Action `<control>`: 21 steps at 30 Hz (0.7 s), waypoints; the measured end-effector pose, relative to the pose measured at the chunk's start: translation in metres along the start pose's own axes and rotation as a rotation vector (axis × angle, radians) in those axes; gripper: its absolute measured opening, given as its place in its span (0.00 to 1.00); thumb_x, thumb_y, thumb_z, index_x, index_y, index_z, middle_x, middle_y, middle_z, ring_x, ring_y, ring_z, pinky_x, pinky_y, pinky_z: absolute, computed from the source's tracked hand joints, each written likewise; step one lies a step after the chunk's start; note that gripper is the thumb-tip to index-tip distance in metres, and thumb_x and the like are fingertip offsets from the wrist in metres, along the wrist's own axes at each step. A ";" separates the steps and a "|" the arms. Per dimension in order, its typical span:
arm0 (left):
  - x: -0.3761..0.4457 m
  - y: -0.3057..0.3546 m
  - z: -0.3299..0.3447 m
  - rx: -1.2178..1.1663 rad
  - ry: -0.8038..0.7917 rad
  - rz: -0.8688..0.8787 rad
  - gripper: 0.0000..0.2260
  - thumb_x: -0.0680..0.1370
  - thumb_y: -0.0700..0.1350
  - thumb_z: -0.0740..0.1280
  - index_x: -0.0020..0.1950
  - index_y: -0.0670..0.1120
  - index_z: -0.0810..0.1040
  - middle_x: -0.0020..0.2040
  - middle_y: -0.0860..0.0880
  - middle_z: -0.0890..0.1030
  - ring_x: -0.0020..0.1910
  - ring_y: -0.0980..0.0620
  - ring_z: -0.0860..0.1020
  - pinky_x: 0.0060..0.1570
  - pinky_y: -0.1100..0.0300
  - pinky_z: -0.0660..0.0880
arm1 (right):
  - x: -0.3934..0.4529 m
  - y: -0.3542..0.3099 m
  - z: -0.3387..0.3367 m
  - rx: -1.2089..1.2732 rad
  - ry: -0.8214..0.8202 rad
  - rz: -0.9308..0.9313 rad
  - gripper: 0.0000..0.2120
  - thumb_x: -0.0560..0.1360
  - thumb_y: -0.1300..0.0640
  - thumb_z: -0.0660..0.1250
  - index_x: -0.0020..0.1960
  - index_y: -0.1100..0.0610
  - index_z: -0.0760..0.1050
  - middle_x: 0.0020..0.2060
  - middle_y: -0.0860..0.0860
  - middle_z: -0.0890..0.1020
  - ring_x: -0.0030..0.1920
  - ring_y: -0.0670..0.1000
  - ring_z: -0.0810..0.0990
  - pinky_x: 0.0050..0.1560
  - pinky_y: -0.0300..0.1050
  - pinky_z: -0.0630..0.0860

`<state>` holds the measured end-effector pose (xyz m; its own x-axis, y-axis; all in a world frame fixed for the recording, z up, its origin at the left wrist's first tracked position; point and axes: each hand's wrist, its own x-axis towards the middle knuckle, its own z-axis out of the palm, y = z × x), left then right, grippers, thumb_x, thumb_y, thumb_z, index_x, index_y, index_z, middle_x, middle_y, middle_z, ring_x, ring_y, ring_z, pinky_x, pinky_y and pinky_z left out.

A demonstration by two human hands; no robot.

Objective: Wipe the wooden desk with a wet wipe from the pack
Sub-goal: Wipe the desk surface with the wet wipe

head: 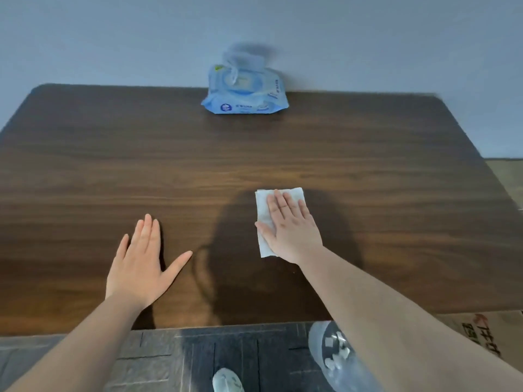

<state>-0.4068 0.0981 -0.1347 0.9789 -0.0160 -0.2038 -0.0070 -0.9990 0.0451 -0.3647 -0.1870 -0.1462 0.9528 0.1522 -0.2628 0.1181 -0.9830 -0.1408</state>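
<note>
1. Pressing a white wet wipe (280,219) flat against the dark wooden surface (85,171), right hand (291,230) laid palm-down over the sheet, right of centre and toward the near edge.
2. Judged to be mid-wipe: sheet already out of the pack and spread on the wood, most of the surface apparently still to cover.
3. Best done with even palm pressure, keeping the sheet unfolded under the hand, working in overlapping passes along the grain and out to the edges, so no strip is skipped and the wipe does not bunch.
4. Right fingers (278,205) extended and close together, lying flat on the wipe, not pinching it; thumb at the sheet's left edge.
5. Left hand (141,264) resting palm-down on bare wood near the front edge, well apart from the wipe; left fingers (147,233) straight and together, thumb splayed to the side, holding nothing, seemingly bracing the body.
6. Blue pack of wipes (244,91) standing at the far edge of the surface against the wall, its lid flap raised, well apart from both hands.
</note>
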 end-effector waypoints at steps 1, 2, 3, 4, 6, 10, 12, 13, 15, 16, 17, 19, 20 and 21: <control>-0.005 -0.023 0.001 -0.004 -0.010 -0.050 0.50 0.66 0.75 0.35 0.77 0.41 0.47 0.78 0.46 0.46 0.77 0.51 0.45 0.74 0.51 0.48 | 0.007 -0.021 0.001 -0.006 -0.005 -0.036 0.33 0.78 0.36 0.39 0.77 0.52 0.38 0.77 0.48 0.40 0.76 0.48 0.36 0.75 0.51 0.35; -0.011 -0.044 0.002 -0.010 -0.017 -0.096 0.51 0.66 0.76 0.35 0.77 0.41 0.47 0.78 0.46 0.46 0.77 0.51 0.45 0.74 0.51 0.47 | 0.015 -0.041 0.003 -0.010 -0.007 -0.070 0.33 0.78 0.36 0.39 0.77 0.52 0.38 0.77 0.48 0.40 0.76 0.48 0.35 0.75 0.51 0.35; -0.016 -0.065 0.003 -0.016 -0.022 -0.141 0.51 0.65 0.76 0.35 0.77 0.41 0.46 0.78 0.46 0.46 0.77 0.51 0.45 0.74 0.51 0.47 | 0.022 -0.061 0.005 -0.013 -0.011 -0.103 0.33 0.78 0.36 0.39 0.77 0.53 0.38 0.77 0.48 0.40 0.76 0.48 0.35 0.75 0.51 0.35; -0.022 -0.084 0.004 -0.021 -0.027 -0.183 0.52 0.65 0.77 0.34 0.77 0.42 0.46 0.78 0.46 0.45 0.77 0.51 0.44 0.74 0.51 0.47 | 0.028 -0.081 0.007 -0.015 -0.015 -0.137 0.34 0.78 0.36 0.39 0.77 0.53 0.38 0.77 0.48 0.40 0.76 0.48 0.35 0.75 0.51 0.35; -0.033 -0.119 0.007 -0.023 -0.025 -0.262 0.52 0.65 0.77 0.34 0.77 0.42 0.45 0.78 0.46 0.45 0.77 0.50 0.44 0.75 0.50 0.47 | 0.038 -0.121 0.012 -0.022 -0.022 -0.205 0.34 0.78 0.36 0.39 0.77 0.53 0.38 0.77 0.48 0.40 0.76 0.48 0.36 0.75 0.51 0.36; -0.049 -0.168 0.007 -0.043 -0.017 -0.370 0.52 0.65 0.77 0.35 0.77 0.42 0.45 0.78 0.45 0.45 0.77 0.49 0.44 0.74 0.50 0.47 | 0.058 -0.193 0.018 -0.026 -0.029 -0.322 0.34 0.78 0.36 0.39 0.77 0.53 0.39 0.78 0.48 0.41 0.76 0.48 0.36 0.75 0.52 0.37; -0.051 -0.178 0.007 -0.041 -0.014 -0.380 0.51 0.66 0.77 0.35 0.77 0.42 0.44 0.78 0.45 0.45 0.77 0.49 0.44 0.74 0.50 0.47 | 0.066 -0.224 0.021 -0.029 -0.029 -0.366 0.34 0.78 0.36 0.39 0.77 0.53 0.39 0.78 0.48 0.41 0.76 0.49 0.36 0.75 0.52 0.37; -0.051 -0.180 0.008 -0.035 -0.012 -0.384 0.51 0.66 0.77 0.35 0.77 0.43 0.44 0.78 0.45 0.45 0.77 0.49 0.44 0.74 0.50 0.47 | 0.070 -0.239 0.023 -0.029 -0.028 -0.385 0.34 0.78 0.36 0.39 0.77 0.53 0.40 0.78 0.49 0.42 0.76 0.49 0.37 0.75 0.52 0.36; -0.050 -0.181 0.009 -0.032 0.003 -0.397 0.50 0.66 0.77 0.34 0.77 0.43 0.43 0.78 0.46 0.44 0.77 0.49 0.43 0.74 0.50 0.45 | 0.078 -0.267 0.026 -0.031 -0.023 -0.424 0.34 0.78 0.36 0.39 0.78 0.53 0.41 0.78 0.49 0.42 0.76 0.50 0.37 0.75 0.52 0.36; -0.049 -0.180 0.010 -0.033 0.008 -0.401 0.50 0.66 0.77 0.34 0.77 0.43 0.43 0.78 0.47 0.44 0.77 0.49 0.43 0.74 0.50 0.45 | 0.081 -0.280 0.027 -0.032 -0.023 -0.442 0.34 0.78 0.36 0.39 0.78 0.53 0.41 0.78 0.50 0.43 0.77 0.50 0.38 0.75 0.52 0.36; -0.049 -0.180 0.010 -0.032 0.009 -0.403 0.51 0.66 0.78 0.34 0.77 0.44 0.43 0.78 0.47 0.44 0.77 0.49 0.43 0.74 0.51 0.45 | 0.085 -0.292 0.029 -0.032 -0.023 -0.457 0.34 0.78 0.36 0.39 0.78 0.53 0.41 0.78 0.50 0.43 0.77 0.51 0.38 0.75 0.53 0.37; -0.049 -0.181 0.011 -0.040 0.008 -0.404 0.52 0.65 0.78 0.34 0.77 0.43 0.42 0.78 0.47 0.43 0.77 0.50 0.42 0.75 0.51 0.44 | 0.092 -0.314 0.031 -0.027 -0.021 -0.479 0.34 0.78 0.36 0.39 0.78 0.54 0.42 0.78 0.50 0.43 0.77 0.51 0.39 0.75 0.53 0.37; -0.050 -0.181 0.011 -0.056 0.010 -0.409 0.52 0.65 0.79 0.34 0.77 0.43 0.41 0.78 0.47 0.42 0.77 0.50 0.41 0.75 0.52 0.44 | 0.095 -0.325 0.032 -0.026 -0.017 -0.489 0.34 0.78 0.36 0.39 0.78 0.54 0.42 0.78 0.50 0.44 0.77 0.52 0.39 0.75 0.54 0.38; -0.050 -0.182 0.011 -0.074 0.014 -0.419 0.53 0.64 0.79 0.35 0.77 0.42 0.40 0.78 0.46 0.41 0.77 0.50 0.41 0.75 0.52 0.43 | 0.097 -0.336 0.034 -0.026 -0.011 -0.501 0.34 0.78 0.36 0.39 0.78 0.54 0.42 0.78 0.51 0.44 0.77 0.52 0.40 0.75 0.54 0.38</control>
<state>-0.4565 0.2797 -0.1432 0.8965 0.3920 -0.2064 0.4065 -0.9131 0.0316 -0.3214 0.1612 -0.1565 0.7743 0.6069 -0.1791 0.5672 -0.7912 -0.2287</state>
